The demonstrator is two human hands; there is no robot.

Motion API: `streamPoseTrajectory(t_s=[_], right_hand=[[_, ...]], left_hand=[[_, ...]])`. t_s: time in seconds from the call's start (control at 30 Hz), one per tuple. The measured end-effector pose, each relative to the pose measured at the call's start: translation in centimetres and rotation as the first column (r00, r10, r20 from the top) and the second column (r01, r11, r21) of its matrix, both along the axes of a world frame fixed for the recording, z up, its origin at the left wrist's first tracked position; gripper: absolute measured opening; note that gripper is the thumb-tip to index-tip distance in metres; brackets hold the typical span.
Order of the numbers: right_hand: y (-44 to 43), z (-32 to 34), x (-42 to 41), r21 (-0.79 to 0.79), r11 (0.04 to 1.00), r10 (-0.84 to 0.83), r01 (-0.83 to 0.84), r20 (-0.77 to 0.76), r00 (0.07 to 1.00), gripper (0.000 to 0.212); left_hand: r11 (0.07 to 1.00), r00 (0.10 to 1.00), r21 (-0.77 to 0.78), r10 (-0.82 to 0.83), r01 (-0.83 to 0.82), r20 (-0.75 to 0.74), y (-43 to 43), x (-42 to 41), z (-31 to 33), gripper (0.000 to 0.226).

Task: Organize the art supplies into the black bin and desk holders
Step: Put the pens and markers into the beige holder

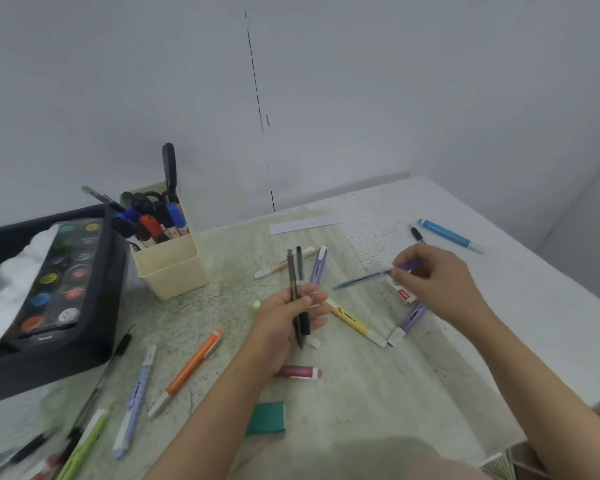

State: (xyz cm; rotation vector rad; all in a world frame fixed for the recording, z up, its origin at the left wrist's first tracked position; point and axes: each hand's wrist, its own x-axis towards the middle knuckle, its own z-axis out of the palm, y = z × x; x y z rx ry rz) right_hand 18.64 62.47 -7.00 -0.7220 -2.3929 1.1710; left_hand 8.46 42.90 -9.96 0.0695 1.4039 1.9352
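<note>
Single head-worn wide-angle view, facing forward-down, close over table [378, 393], wall [395, 81] beyond.

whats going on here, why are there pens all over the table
A person is sorting art supplies. Their left hand grips two dark pens, and their right hand pinches a blue pen just above the table. The cream holder has markers and scissors in it, and the black bin holds a paint palette. An orange marker, a yellow highlighter and several others lie loose on the table, not yet put away.
</note>
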Motion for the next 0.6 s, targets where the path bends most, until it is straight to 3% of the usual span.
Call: streamPoseTrajectory(t_s=[0.1, 0.23, 0.4, 0.5, 0.6], right_hand=[[-0.5, 2.5, 0.4, -0.262, 0.959, 0.054, -0.108, -0.205, 0.977, 0.007], [-1.4, 3.1, 0.0, -0.300, 0.916, 0.218, -0.265, -0.182, 0.959, 0.012], [-1.2, 0.6, -1.8, -0.109, 0.969, 0.215, -0.222, -0.078, 0.974, 0.018], [0.3, -0.8, -2.7, -0.026, 0.983, 0.181, -0.181, 0.000, 0.983, 0.016], [3.8, -2.2, -3.6, 0.196, 0.980, -0.020, -0.010, 0.153, 0.988, 0.024]], left_hand=[[0.999, 0.999, -0.010, 0.047, -0.047, -0.013, 0.7, -0.7, -0.1, 0.021], [0.998, 0.997, 0.002, -0.069, 0.070, -0.026, 1.9, -0.4, 0.2, 0.022], [0.927, 0.928, 0.058, -0.372, 0.370, 0.024, 2.9, 0.8, 0.5, 0.023], [0.933, 0.933, -0.006, -0.359, 0.359, 0.002, 3.5, 1.1, 0.2, 0.021], [0.952, 0.952, -0.027, -0.305, 0.304, -0.010, 3.6, 1.1, -0.1, 0.021]])
